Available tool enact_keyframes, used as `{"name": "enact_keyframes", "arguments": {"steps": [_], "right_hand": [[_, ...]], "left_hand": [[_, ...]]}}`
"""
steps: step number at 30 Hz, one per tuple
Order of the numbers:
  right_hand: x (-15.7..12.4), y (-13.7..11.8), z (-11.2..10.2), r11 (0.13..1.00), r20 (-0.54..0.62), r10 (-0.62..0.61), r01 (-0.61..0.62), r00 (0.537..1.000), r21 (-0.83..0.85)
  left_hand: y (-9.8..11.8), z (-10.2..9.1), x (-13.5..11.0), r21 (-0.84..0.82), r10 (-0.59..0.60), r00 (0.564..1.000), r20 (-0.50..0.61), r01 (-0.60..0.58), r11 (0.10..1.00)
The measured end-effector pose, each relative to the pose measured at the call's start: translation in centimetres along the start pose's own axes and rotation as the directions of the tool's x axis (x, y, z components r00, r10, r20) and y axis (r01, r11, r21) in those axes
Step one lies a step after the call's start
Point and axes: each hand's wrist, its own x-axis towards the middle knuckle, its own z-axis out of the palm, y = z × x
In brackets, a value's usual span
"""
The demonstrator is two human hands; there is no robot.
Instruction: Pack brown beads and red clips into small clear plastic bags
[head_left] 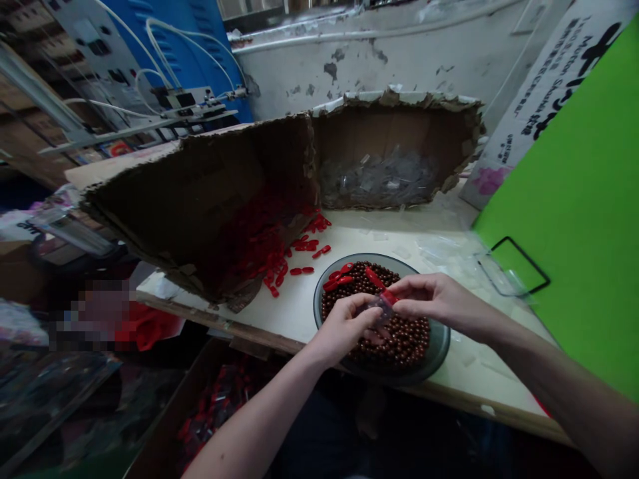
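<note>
Left of centre, loose red pieces point(259, 236) spill from a torn cardboard box point(200, 169). Right of centre, the left hand point(344, 327), fingers curled nearly closed, holds a clear plastic piece point(383, 309) above a bowl point(439, 356) of brown beads point(409, 342) (a few red pieces lie there too). Just beside, the right hand point(432, 297) pinches a single red piece point(390, 297) between thumb and fingers. At far right stands a green panel point(574, 199).

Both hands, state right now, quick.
Left hand: closed, holding a clear plastic piece.
Right hand: closed, pinching a red plastic piece.
</note>
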Motion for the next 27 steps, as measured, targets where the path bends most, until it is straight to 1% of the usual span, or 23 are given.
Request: {"name": "enact_keyframes", "arguments": {"steps": [1,3,5,7,8,9,11,12,15,17,19,21,23,25,27], "right_hand": [[0.3,-0.2,-0.3,1.0,-0.001,0.008,-0.008,1.0,0.003],[1.1,-0.6,-0.7,0.997,-0.066,-0.013,0.017,0.998,0.071],[2.2,-0.9,-0.5,0.974,-0.114,-0.039,0.063,0.993,0.218],[3.1,-1.0,0.0,0.933,-0.096,-0.059,0.089,0.994,0.348],[3.4,-1.0,0.2,0.918,-0.099,-0.076,0.108,0.992,0.381],[3.5,-1.0,0.4,0.908,-0.126,-0.095,0.138,0.987,0.396],[3.6,-0.9,0.6,0.9,-0.216,-0.108,0.188,0.97,0.394],[3.5,-0.8,0.7,0.905,-0.241,-0.101,0.19,0.965,0.381],[3.3,-0.5,1.3,0.949,-0.222,-0.091,0.153,0.971,0.277],[3.6,-0.2,2.0,0.967,-0.228,-0.13,0.174,0.965,0.184],[4.0,0.0,2.7,0.965,-0.266,-0.162,0.209,0.95,0.158],[4.5,0.2,3.2,0.953,-0.315,-0.163,0.232,0.935,0.193],[4.7,0.4,3.6,0.939,-0.327,-0.128,0.22,0.936,0.263],[4.5,0.4,4.0,0.908,-0.265,-0.07,0.171,0.962,0.382],[4.1,0.4,4.5,0.843,-0.157,-0.029,0.109,0.987,0.527]], "left_hand": [[-0.1,0.0,0.1,-0.049,-0.024,0.999,0.041,0.026,0.998],[-0.2,0.2,0.2,-0.111,-0.074,0.988,0.133,0.089,0.99],[-0.4,0.3,0.4,-0.136,-0.129,0.97,0.207,0.159,0.978],[-0.5,0.4,0.5,-0.147,-0.165,0.96,0.226,0.201,0.969],[-0.6,0.4,0.6,-0.155,-0.166,0.964,0.208,0.2,0.967],[-0.6,0.3,0.6,-0.167,-0.159,0.97,0.183,0.19,0.968],[-0.7,0.1,0.6,-0.195,-0.139,0.981,0.136,0.164,0.967],[-0.7,0.0,0.6,-0.208,-0.134,0.983,0.126,0.158,0.965],[-0.8,0.1,0.7,-0.218,-0.137,0.98,0.145,0.167,0.961],[-0.9,0.6,0.9,-0.207,-0.149,0.978,0.148,0.178,0.962],[-1.2,1.3,1.1,-0.187,-0.162,0.979,0.122,0.183,0.965],[-1.4,1.9,1.3,-0.161,-0.156,0.985,0.068,0.165,0.973],[-1.5,2.4,1.4,-0.126,-0.116,0.993,0.003,0.116,0.985],[-1.6,2.9,1.4,-0.063,-0.04,0.995,-0.087,0.035,0.997],[-1.5,3.2,1.3,0.042,0.068,0.98,-0.185,-0.061,0.997]]}}
